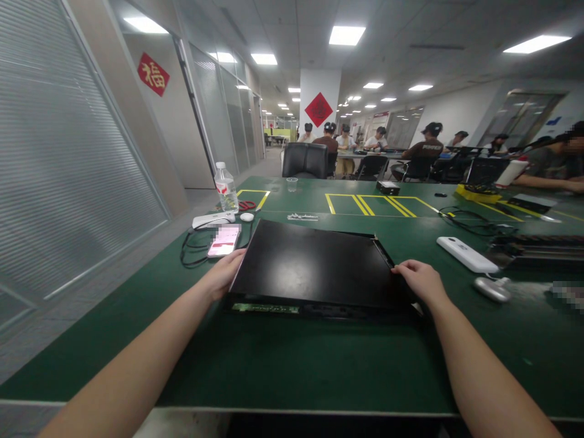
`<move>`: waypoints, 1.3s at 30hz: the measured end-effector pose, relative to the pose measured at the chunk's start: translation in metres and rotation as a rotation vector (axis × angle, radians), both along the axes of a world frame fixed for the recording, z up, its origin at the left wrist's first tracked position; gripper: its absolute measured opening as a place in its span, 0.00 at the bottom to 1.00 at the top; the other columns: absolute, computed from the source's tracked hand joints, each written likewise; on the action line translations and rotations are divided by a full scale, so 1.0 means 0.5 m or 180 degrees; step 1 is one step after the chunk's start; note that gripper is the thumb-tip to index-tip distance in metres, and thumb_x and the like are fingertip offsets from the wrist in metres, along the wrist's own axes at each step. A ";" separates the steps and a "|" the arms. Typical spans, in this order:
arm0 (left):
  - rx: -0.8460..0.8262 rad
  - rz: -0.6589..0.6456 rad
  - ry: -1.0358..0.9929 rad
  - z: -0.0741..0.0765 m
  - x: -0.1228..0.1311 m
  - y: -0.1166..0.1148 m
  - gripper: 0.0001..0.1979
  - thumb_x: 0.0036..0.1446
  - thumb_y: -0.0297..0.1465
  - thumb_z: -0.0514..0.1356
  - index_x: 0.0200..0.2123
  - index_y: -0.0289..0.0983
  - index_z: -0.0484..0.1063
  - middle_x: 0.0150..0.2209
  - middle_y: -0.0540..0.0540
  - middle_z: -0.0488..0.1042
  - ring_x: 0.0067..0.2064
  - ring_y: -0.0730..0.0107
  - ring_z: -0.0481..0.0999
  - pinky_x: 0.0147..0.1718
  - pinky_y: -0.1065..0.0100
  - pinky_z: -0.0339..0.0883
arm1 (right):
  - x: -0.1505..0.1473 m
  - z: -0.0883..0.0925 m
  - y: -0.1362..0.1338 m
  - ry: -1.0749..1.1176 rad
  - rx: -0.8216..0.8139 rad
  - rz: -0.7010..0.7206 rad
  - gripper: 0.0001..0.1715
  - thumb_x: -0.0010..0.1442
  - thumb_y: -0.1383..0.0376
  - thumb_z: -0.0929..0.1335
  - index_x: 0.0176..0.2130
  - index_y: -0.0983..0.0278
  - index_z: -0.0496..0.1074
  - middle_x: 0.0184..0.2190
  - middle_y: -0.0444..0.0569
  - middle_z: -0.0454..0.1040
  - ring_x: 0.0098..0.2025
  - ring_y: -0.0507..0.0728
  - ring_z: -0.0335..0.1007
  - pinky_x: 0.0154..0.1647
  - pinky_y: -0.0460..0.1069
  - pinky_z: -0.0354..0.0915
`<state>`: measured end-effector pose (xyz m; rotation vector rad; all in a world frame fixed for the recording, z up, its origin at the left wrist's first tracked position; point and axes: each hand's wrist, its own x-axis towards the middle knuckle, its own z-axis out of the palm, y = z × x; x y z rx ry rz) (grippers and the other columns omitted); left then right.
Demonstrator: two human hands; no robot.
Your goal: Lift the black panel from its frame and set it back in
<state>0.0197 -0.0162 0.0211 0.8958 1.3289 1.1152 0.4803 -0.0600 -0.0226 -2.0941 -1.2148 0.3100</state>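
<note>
I am looking from far away, and the black panel (pixel 310 261) is sitting in the middle of the picture, between the two hands. Its long side is running from left to right. The left hand (pixel 227 271) is holding the left edge, and the right hand (pixel 417 278) is pinching at the right edge. I am not able to tell if those fingers are also catching the dark base (pixel 356 311) under it. Both hands are touching, so neither is being nearer. A green strip (pixel 264 308) is peeking out, low and left.
</note>
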 end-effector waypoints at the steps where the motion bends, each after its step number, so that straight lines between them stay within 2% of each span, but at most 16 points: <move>1: 0.0037 -0.0017 0.0017 0.000 -0.001 0.001 0.08 0.57 0.31 0.69 0.41 0.36 0.79 0.28 0.48 0.81 0.29 0.66 0.81 0.28 0.71 0.72 | 0.000 -0.001 0.001 -0.0008 0.0006 0.0004 0.13 0.51 0.55 0.68 0.26 0.58 0.79 0.29 0.48 0.80 0.34 0.60 0.73 0.33 0.52 0.60; 14: 0.0251 -0.0209 0.0072 -0.017 -0.024 0.015 0.18 0.46 0.32 0.74 0.42 0.36 0.81 0.31 0.44 0.83 0.32 0.62 0.83 0.27 0.70 0.73 | 0.002 -0.001 0.000 -0.0036 -0.0003 -0.0035 0.12 0.51 0.56 0.69 0.25 0.58 0.79 0.28 0.49 0.80 0.33 0.60 0.72 0.32 0.53 0.60; 18: 0.0316 -0.0176 0.0005 -0.009 -0.020 0.012 0.13 0.48 0.26 0.70 0.40 0.35 0.81 0.31 0.44 0.83 0.33 0.62 0.83 0.29 0.71 0.73 | 0.000 0.001 0.001 -0.0011 -0.0018 -0.0042 0.12 0.50 0.55 0.69 0.26 0.58 0.79 0.29 0.49 0.80 0.34 0.61 0.72 0.33 0.53 0.60; 20: 0.0292 -0.0190 -0.0083 -0.004 -0.017 0.011 0.14 0.48 0.23 0.66 0.40 0.35 0.81 0.31 0.44 0.83 0.33 0.62 0.83 0.29 0.70 0.74 | 0.000 0.001 0.001 -0.0008 -0.0031 -0.0042 0.12 0.50 0.55 0.69 0.25 0.58 0.79 0.28 0.49 0.80 0.34 0.61 0.72 0.33 0.53 0.60; 24: 0.0303 -0.0174 -0.0463 0.000 -0.016 0.010 0.12 0.50 0.26 0.63 0.39 0.33 0.81 0.35 0.41 0.84 0.36 0.60 0.84 0.33 0.67 0.77 | -0.001 0.001 0.000 -0.0041 -0.0008 -0.0008 0.13 0.50 0.55 0.68 0.25 0.58 0.78 0.26 0.48 0.78 0.33 0.60 0.71 0.32 0.53 0.60; 27: 0.0469 -0.0202 -0.0562 -0.003 -0.018 0.008 0.13 0.47 0.30 0.68 0.38 0.32 0.80 0.38 0.39 0.84 0.40 0.57 0.84 0.37 0.66 0.78 | -0.002 0.000 0.001 -0.0029 0.0037 -0.0004 0.12 0.50 0.55 0.69 0.25 0.58 0.78 0.26 0.49 0.78 0.32 0.60 0.71 0.32 0.53 0.61; 31: 0.0818 -0.0585 -0.0454 -0.008 -0.018 0.001 0.26 0.35 0.31 0.77 0.42 0.34 0.81 0.41 0.40 0.85 0.44 0.53 0.84 0.39 0.66 0.77 | -0.003 -0.002 0.003 -0.0022 0.0043 0.0026 0.12 0.50 0.55 0.68 0.25 0.58 0.78 0.27 0.48 0.79 0.33 0.61 0.72 0.34 0.53 0.61; 36: 0.0961 -0.0763 -0.0516 -0.012 -0.019 -0.002 0.30 0.38 0.35 0.78 0.47 0.35 0.80 0.43 0.39 0.85 0.47 0.50 0.84 0.42 0.63 0.78 | -0.001 -0.006 0.005 0.0109 0.0122 0.0057 0.13 0.51 0.55 0.67 0.29 0.59 0.78 0.31 0.49 0.81 0.36 0.61 0.74 0.38 0.54 0.64; 39: 0.1025 -0.0832 -0.0479 -0.011 -0.020 -0.003 0.30 0.39 0.36 0.78 0.48 0.36 0.81 0.44 0.38 0.85 0.50 0.47 0.83 0.46 0.59 0.78 | 0.006 -0.015 0.011 0.0319 0.0349 -0.0051 0.15 0.52 0.54 0.68 0.35 0.59 0.78 0.33 0.50 0.82 0.39 0.62 0.75 0.42 0.54 0.66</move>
